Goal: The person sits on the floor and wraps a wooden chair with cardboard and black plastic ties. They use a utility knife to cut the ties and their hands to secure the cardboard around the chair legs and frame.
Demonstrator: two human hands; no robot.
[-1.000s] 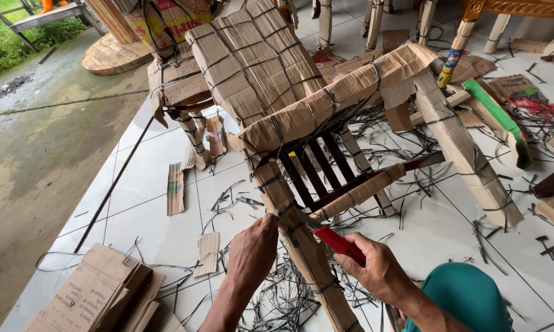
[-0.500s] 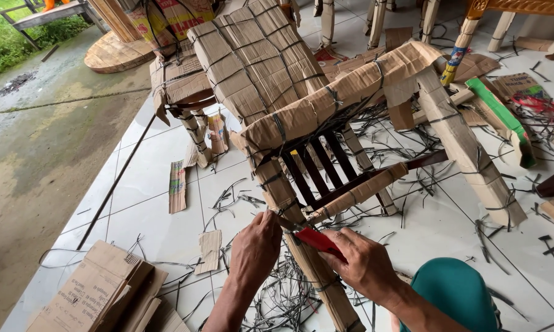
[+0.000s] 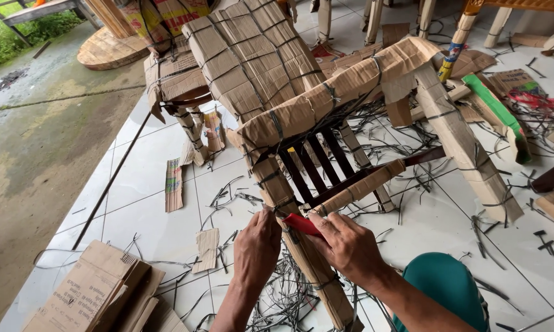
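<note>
A wooden chair wrapped in brown cardboard (image 3: 271, 67) and bound with black plastic straps lies tilted on the white tiled floor, its dark slats (image 3: 314, 166) showing. My left hand (image 3: 257, 249) pinches a black strap on the wrapped chair leg (image 3: 317, 276). My right hand (image 3: 348, 246) grips a red-handled cutter (image 3: 301, 224), its tip pressed against the same leg just beside my left fingers.
Cut black straps (image 3: 289, 295) litter the tiles around the leg. Cardboard scraps (image 3: 174, 184) and a folded cardboard pile (image 3: 92, 295) lie at left. More wrapped furniture parts (image 3: 467, 154) lie at right, and a bare concrete yard (image 3: 37, 154) borders the tiles. My teal-clad knee (image 3: 443, 283) is at bottom right.
Both hands moved up along the wrapped leg toward the seat. The cutter, held lower and apart before, now meets the strap my left hand pinches.
</note>
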